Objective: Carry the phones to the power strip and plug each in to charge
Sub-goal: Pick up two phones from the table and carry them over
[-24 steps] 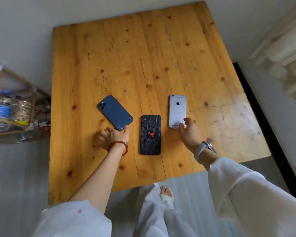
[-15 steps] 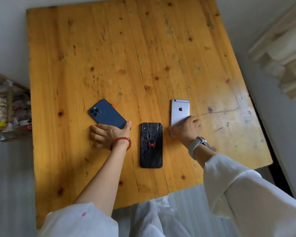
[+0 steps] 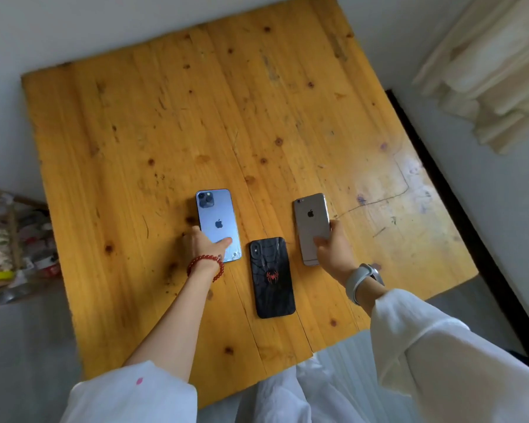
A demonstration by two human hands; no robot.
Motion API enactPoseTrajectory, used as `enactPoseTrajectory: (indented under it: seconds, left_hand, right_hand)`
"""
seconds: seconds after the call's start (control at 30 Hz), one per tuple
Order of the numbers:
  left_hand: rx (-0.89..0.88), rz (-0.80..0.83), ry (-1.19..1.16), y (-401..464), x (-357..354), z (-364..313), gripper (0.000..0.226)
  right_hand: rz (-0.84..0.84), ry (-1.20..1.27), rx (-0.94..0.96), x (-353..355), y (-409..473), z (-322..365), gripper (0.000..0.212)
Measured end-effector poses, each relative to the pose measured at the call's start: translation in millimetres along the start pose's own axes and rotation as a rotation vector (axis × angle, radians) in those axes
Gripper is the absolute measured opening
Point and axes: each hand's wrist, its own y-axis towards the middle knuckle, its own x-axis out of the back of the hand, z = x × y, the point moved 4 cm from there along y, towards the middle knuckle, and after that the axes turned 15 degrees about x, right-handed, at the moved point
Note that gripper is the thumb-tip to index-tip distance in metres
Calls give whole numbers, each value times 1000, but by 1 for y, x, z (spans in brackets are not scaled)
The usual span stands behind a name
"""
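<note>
Where half a second ago the blue glass-backed phone (image 3: 218,225) lay slanted under the left hand (image 3: 202,243), it now sits nearly square to the frame at centre-left, its cracked lower corner showing beside the wrist with the red bead bracelet (image 3: 206,266). That hand's grip is closed on it: the thumb lies across the lower back and the fingers curl under its left edge. Right of centre, the right hand (image 3: 333,250) has moved from resting over the bottom of the silver metal-backed phone (image 3: 312,227) to pinching it, thumb on the back and fingers round the right edge; this phone looks tilted up off the yellow knotty-pine bench (image 3: 165,117), though I cannot tell for certain. Between the two, the black phone in a red-spider case (image 3: 272,277) lies flat and untouched. Both pickups seem to be under way, so the carry can likely begin soon. No power strip is in view, and the black phone would need a second trip or a stacked hold.
</note>
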Motion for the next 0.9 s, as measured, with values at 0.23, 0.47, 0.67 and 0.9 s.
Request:
enactPoseTrajectory:
  seconds: [0.23,0.47,0.67,0.9]
  left_hand:
    - [-292,-20,24,-57,1,-12,10]
    - [-594,259,232,-174,-83,-18,16]
    - [-897,509,434,-325,-176,22,21]
    - [-1131,725,647,-488,-269,155,16]
  right_hand:
    - [-184,137,-30,41,-59,-20,32]
    - [-519,210,-47,117,-159,-73,19]
    - [-828,273,-171,175,-309,-158,21]
    - [-1186,394,-454,181,-521,-280,15]
